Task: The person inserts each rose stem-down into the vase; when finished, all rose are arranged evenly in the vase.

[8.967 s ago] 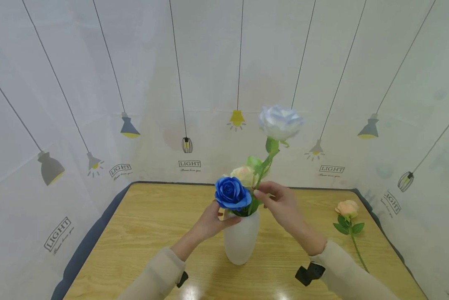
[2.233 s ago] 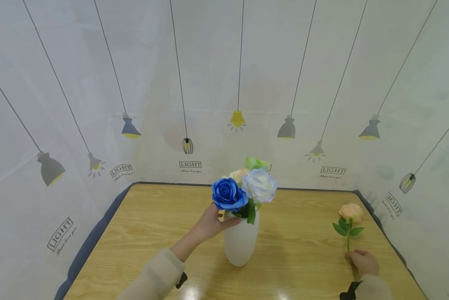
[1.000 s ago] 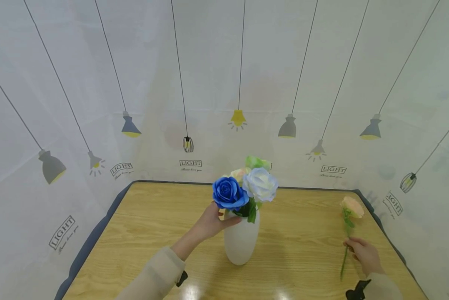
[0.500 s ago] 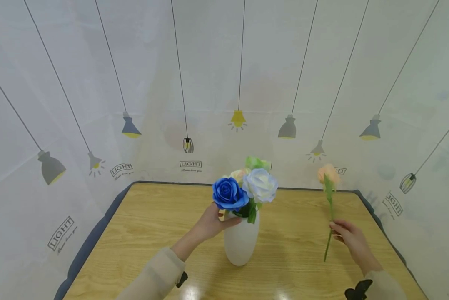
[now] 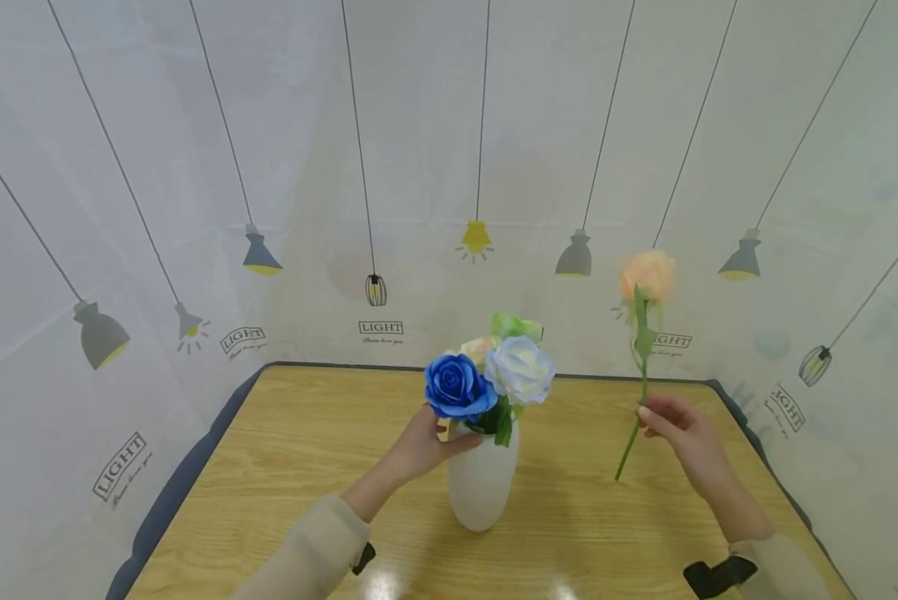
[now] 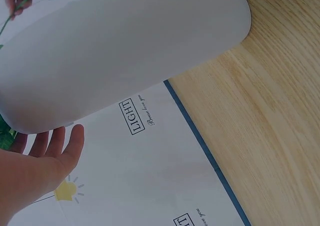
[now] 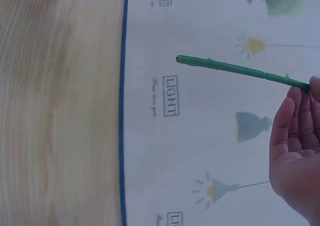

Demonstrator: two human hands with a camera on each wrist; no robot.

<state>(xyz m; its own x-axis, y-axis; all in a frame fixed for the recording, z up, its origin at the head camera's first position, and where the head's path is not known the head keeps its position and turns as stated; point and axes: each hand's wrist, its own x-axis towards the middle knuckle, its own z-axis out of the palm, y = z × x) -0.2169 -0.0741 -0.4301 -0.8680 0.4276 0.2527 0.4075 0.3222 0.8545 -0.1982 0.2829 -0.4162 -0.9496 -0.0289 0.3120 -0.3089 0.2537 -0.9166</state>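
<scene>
A white vase (image 5: 482, 485) stands upright on the wooden table, holding a blue rose (image 5: 460, 388), a pale blue-white rose (image 5: 522, 372), a cream flower (image 5: 479, 348) and a green one (image 5: 513, 325). My left hand (image 5: 417, 446) grips the vase at its rim, under the blue rose; the left wrist view shows its fingers against the vase wall (image 6: 130, 55). Off to the right, my right hand (image 5: 687, 440) pinches a peach rose (image 5: 647, 277) by its stem, bloom up and the lower end free above the table. In the right wrist view the cut stem (image 7: 225, 66) sticks out past the fingers.
The wooden table (image 5: 306, 467) has a dark blue edge (image 5: 182, 471). Behind it hangs a white cloth backdrop (image 5: 419, 167) printed with lamps and "LIGHT" labels.
My right hand let go of the blue-white rose in the vase, took the peach rose from the table, and lifted it up and leftward. My left hand stays on the vase.
</scene>
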